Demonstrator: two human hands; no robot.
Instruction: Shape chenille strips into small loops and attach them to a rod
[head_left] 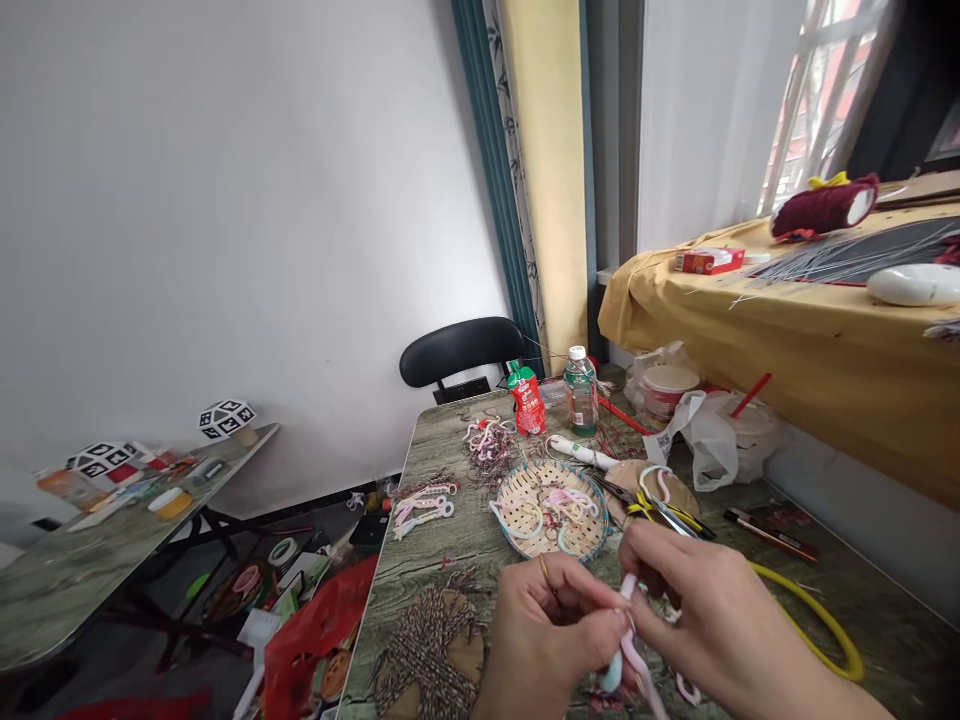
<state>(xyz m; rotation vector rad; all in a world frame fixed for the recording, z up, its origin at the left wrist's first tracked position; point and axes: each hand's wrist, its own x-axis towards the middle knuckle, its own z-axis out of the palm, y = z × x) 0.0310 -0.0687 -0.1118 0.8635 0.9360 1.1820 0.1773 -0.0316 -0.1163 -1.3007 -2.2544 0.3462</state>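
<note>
My left hand (551, 625), with a ring on one finger, pinches a soft pastel cord (634, 655) between thumb and forefinger. Fingers bent, my right hand (701, 605) grips the same cord close beside the left fingertips. Pink and pale blue lengths of it hang below; the exact join between the fingers is hidden. Just beyond my hands sits a shallow woven basket (517, 488) holding more pastel cord pieces. Yellow-handled pliers (679, 518) lie behind my right hand. To the left of my left hand is a card wound with brown speckled twine (431, 650).
Finished-looking pastel cord strips (424, 510) and a tangled cord heap (487, 445) lie on the table's left side. A red pouch (527, 402), a bottle (580, 395) and plastic-bagged tubs (739, 440) stand behind. A yellow hose-like loop (832, 630) lies right.
</note>
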